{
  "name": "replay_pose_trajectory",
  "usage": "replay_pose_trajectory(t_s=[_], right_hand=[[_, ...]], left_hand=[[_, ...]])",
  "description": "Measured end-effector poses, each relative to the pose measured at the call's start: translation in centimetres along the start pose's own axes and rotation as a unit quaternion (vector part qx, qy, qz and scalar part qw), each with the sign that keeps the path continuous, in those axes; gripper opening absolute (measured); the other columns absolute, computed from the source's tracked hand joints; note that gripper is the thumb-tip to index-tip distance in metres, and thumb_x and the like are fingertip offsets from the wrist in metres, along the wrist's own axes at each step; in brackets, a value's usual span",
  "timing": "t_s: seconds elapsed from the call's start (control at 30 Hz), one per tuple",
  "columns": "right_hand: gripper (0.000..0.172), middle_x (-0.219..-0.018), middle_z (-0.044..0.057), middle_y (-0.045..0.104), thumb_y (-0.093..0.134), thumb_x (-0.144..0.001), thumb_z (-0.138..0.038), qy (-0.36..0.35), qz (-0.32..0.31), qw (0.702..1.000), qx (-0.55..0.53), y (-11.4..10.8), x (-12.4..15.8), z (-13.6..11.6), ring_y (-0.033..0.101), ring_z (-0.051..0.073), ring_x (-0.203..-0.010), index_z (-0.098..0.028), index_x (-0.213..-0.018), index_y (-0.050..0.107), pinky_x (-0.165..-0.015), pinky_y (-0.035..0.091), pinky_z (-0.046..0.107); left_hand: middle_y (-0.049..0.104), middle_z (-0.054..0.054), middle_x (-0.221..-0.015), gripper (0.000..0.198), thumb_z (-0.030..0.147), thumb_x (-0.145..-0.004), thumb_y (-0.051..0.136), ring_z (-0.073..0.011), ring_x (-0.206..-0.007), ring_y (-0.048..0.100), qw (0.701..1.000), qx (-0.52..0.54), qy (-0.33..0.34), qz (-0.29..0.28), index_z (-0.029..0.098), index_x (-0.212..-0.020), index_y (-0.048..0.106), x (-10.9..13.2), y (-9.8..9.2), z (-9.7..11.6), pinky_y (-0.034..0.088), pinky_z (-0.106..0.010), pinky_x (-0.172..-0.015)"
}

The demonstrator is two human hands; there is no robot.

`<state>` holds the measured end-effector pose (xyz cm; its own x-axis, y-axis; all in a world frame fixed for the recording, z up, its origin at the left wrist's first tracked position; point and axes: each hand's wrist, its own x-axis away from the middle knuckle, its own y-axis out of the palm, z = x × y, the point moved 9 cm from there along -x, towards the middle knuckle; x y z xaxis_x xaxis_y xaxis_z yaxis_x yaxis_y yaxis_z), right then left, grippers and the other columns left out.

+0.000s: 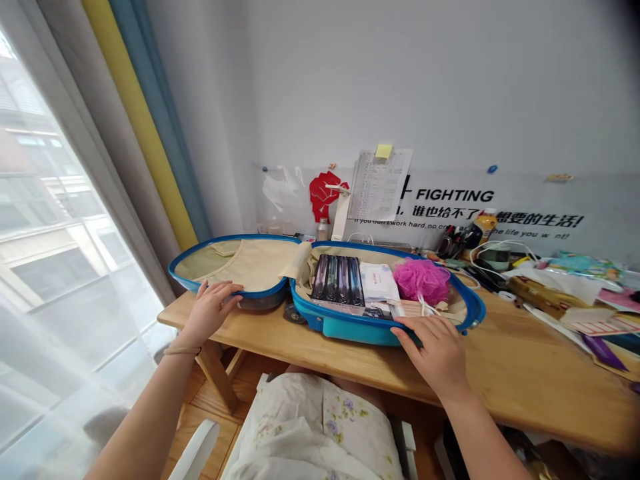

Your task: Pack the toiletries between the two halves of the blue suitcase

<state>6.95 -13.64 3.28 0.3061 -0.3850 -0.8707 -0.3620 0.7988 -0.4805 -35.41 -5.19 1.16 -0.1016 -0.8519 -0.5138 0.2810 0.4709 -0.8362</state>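
A: Where's the blue hard-shell suitcase (350,327)?

B: Lying open on the wooden bench (525,380), at 12 o'clock from the person, its two halves side by side.

A: And the hands?

B: Well apart, neither clamped on anything. The left hand (210,313) rests open on the rim of the lid half, which lies at the case's 9 o'clock and shows a beige fabric lining (240,267). The right hand (435,350) lies on the front rim of the packed half, fingers draped over the edge.

A: What's in that packed half?

B: Dark flat packs (336,280) at its 9 o'clock, a white packet (379,281) beside them, and a pink shower puff (421,281) at 3 o'clock.

A: Is that a sound hold?

B: I'd say so. Light fingers on the rims steady the shell without pressing on the contents, and a hand on each half helps, since a castor wheel (295,313) sits on the bench.

A: And around it?

B: A sheer curtain (65,267) hangs at 9 o'clock, and a printed sheet (380,185) is pinned up at 12.
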Motion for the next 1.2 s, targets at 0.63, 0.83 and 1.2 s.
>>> replay_pose_trajectory(t_s=[0.63, 0.83, 1.2], right_hand=[[0.042, -0.074, 0.001, 0.073, 0.048, -0.094, -0.059, 0.012, -0.038, 0.998, 0.04, -4.9, 4.6, 8.5, 0.065, 0.018, -0.069, -0.024, -0.088, 0.071, -0.071, 0.043, 0.034], [0.063, -0.079, 0.008, 0.075, 0.034, -0.091, -0.073, 0.15, -0.133, 0.979, 0.024, -6.2, 4.6, 14.3, 0.07, 0.022, -0.072, -0.025, -0.078, 0.073, -0.066, 0.05, 0.037], [0.064, -0.131, 0.017, 0.065, 0.048, -0.084, -0.057, 0.289, -0.522, 0.799, 0.069, 2.1, 1.5, 17.1, 0.066, 0.032, -0.114, -0.016, -0.131, 0.061, -0.094, 0.052, 0.042]], left_hand=[[0.075, -0.003, -0.111, 0.026, 0.035, -0.1, 0.044, -0.0221, -0.111, 0.064, 0.993, 0.084, 0.087, 0.003, 0.03, -0.103, 0.069, -0.1, 2.6, 9.5, 0.022, -0.049, -0.118], [0.075, -0.001, -0.107, 0.022, 0.03, -0.1, 0.048, -0.0196, -0.107, 0.065, 0.981, 0.131, 0.138, 0.025, 0.028, -0.103, 0.069, 0.0, 3.8, 14.3, 0.021, -0.046, -0.116], [0.073, 0.0, -0.118, 0.021, 0.025, -0.1, 0.051, -0.0182, -0.112, 0.063, 0.965, 0.165, 0.2, 0.05, 0.028, -0.109, 0.07, -0.4, 5.8, 21.0, 0.024, -0.044, -0.117]])
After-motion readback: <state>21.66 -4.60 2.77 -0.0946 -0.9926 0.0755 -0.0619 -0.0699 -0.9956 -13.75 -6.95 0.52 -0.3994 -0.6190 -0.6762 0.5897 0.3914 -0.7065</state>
